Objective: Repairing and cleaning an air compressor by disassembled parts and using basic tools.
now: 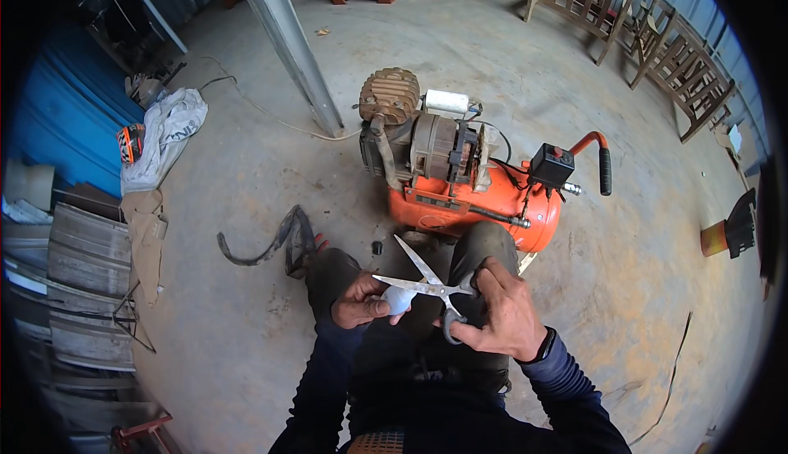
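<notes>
Wide floor surrounds an orange compressor; lettering marks a white sack; left hand grips a pale object, right hand spread scissors.

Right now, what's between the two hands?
Scissors, blades open, handles in the right hand, and a pale rounded item held by the left hand. Head view: one blade overlaps the item's upper edge; contact unclear.

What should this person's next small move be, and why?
Probably ease the left hand slightly away from the scissors: the right hand holds them open, and one blade appears to cross over the pale thing in the left hand, its tip near those fingers.
</notes>
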{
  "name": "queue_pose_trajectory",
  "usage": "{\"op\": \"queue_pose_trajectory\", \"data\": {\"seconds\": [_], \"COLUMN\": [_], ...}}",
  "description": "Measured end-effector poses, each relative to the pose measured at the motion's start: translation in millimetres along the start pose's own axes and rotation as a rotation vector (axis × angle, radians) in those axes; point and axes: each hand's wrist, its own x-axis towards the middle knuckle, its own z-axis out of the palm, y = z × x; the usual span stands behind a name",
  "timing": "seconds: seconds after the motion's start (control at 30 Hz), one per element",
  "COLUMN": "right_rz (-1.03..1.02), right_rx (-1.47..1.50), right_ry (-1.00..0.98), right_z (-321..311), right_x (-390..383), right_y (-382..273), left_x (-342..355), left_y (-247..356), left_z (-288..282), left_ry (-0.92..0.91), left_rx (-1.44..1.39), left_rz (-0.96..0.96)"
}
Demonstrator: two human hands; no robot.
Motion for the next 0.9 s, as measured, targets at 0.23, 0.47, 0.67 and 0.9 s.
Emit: {"op": "queue_pose_trajectory", "data": {"seconds": [0.23, 0.47, 0.67, 0.9], "right_rz": [-0.005, 0.002, 0.113, 0.138], "right_rx": [-0.032, -0.086, -0.289, -0.351], "right_ry": [-0.041, -0.067, -0.078, -0.095], "right_z": [2, 9, 30, 47], "right_x": [-2, -9, -16, -9], "right_y": [2, 8, 7, 19], "left_x": [1, -3, -5, 1], "left_y": [4, 17, 13, 14], "left_z": [2, 7, 19, 31], "left_ry": [-0.005, 0.083, 0.273, 0.386], "left_rx": [-0.002, 0.055, 0.040, -0.157], "left_rz": [-0.025, -0.086, -0.137, -0.199]}}
